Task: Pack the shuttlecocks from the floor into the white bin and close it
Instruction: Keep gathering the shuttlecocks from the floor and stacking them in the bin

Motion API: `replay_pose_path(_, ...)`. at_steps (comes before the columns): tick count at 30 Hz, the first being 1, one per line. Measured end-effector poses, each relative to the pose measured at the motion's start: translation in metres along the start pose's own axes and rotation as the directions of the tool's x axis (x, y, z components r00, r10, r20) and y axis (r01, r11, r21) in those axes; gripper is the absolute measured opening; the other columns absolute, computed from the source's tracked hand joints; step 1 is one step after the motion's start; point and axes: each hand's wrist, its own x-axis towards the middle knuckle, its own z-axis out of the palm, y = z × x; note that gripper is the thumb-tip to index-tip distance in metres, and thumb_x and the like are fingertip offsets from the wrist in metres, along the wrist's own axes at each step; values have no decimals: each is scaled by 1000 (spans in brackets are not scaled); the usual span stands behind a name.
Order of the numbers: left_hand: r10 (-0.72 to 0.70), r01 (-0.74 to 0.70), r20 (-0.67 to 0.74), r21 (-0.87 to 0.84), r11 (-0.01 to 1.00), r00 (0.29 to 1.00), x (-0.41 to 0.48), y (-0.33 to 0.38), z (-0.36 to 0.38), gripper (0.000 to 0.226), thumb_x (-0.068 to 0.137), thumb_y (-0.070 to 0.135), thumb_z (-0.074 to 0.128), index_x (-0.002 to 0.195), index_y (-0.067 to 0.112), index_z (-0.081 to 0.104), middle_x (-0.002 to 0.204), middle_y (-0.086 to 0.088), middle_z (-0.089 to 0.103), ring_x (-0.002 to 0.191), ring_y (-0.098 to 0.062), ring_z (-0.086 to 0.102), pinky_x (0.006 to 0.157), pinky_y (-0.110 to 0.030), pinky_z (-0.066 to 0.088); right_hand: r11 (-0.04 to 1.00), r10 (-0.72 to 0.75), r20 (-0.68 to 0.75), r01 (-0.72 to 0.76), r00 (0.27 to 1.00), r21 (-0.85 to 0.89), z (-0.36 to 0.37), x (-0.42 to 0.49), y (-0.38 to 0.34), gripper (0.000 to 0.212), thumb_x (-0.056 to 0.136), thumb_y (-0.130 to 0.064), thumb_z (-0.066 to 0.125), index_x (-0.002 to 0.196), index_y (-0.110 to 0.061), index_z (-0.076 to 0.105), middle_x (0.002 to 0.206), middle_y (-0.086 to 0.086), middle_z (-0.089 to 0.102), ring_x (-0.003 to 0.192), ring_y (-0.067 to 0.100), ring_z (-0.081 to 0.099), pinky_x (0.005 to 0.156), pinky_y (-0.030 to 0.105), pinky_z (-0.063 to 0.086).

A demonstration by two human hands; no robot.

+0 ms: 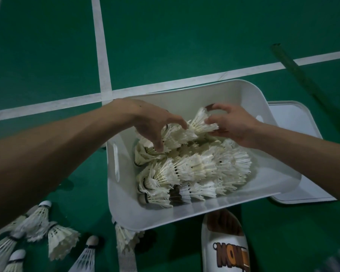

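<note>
Bin: your white bin [126,203] sits open on the green floor [185,36], tipped toward you in this wide view.
Lid: the lid [294,118] lies flat on the floor, touching the bin's right side; the bin and your right forearm hide part of it.
Packed shuttlecocks: a tangled heap [194,169] fills the bin's bottom, and those underneath are hidden.
Right hand: your right hand [232,124] is above the bin's far end, thumb and fingers pinching the feather end of the held shuttlecocks [201,122], a short nested row.
Left hand: your left hand [151,122] is over the bin's left half, fingers spread and dipped into the feathers, one fingertip touching that nested row. The palm faces away, so you cannot tell whether it grips anything.
Loose shuttlecocks: several [61,240] lie on the floor at the bin's near-left, some cut off by the frame edge.
Tucked one: another shuttlecock [126,236] sticks out from under the bin's near-left corner, with its cork end hidden.
Slipper: a white slipper [226,248] with your foot in it sits just in front of the bin's near wall.
Green tube: a dark tube [302,79] runs beyond the bin's far-right corner; it is dim, possibly a shuttlecock tube.
Court lines: white lines [102,55] cross behind the bin.
</note>
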Motion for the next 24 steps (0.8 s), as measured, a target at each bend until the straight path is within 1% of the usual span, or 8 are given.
replay_pose_path(4,-3,3,-7,18,1000,1000,0,0,2,83,78,36,74,144,42,24,145,-4,36,124,-23,44,98,-38,38,998,63,74,-64,995,23,6,-2,3,50,84,7,62,128,-13,52,114,15,59,88,24,67,61,24,58)
replay_pose_path(7,2,-1,-19,9,1000,1000,0,-3,3,82,78,37,74,142,43,24,144,-4,38,123,-23,45,97,-37,38,992,94,62,-99,994,83,-1,2,0,38,82,8,62,117,-8,58,117,18,60,99,29,66,73,33,60)
replay_pose_path(10,4,-4,-21,-3,1000,1000,0,-8,5,83,77,37,75,142,43,24,143,-4,39,122,-23,45,97,-37,38,983,122,81,-132,989,125,-3,4,-1,24,83,8,61,101,-7,61,121,20,57,104,31,63,74,35,60)
replay_pose_path(13,5,-5,-21,-9,1000,1000,2,-9,6,83,76,37,76,141,43,24,143,-4,40,121,-23,45,98,-38,39,978,146,149,-165,978,129,6,1,4,32,87,7,59,116,-6,54,118,19,58,103,30,63,75,33,60)
replay_pose_path(16,20,-20,-26,-11,1000,999,4,-8,7,83,76,38,75,140,45,23,141,-5,40,119,-23,46,96,-38,39,993,106,129,-99,986,-63,14,3,10,65,83,3,65,142,-6,37,116,16,59,99,27,65,86,36,55)
replay_pose_path(19,43,-44,-21,-30,999,999,4,-10,8,85,76,38,76,140,48,21,142,-4,38,120,-22,45,97,-38,39,959,-13,126,49,992,-281,10,4,7,73,78,-2,73,142,-13,40,134,12,51,114,26,57,92,37,53)
replay_pose_path(22,49,-50,-18,-53,997,999,1,-14,9,87,74,40,77,139,51,20,143,-3,36,122,-22,43,99,-40,39,917,-102,148,151,984,-370,5,1,1,69,74,-9,78,134,-26,49,119,5,55,103,20,61,73,21,57)
replay_pose_path(24,46,-48,-36,-60,997,998,0,-17,9,88,72,41,78,138,52,21,142,-1,36,120,-21,43,97,-39,40,882,-147,148,197,978,-429,6,0,1,70,74,-12,79,136,-23,49,114,1,56,101,18,62,67,15,52)
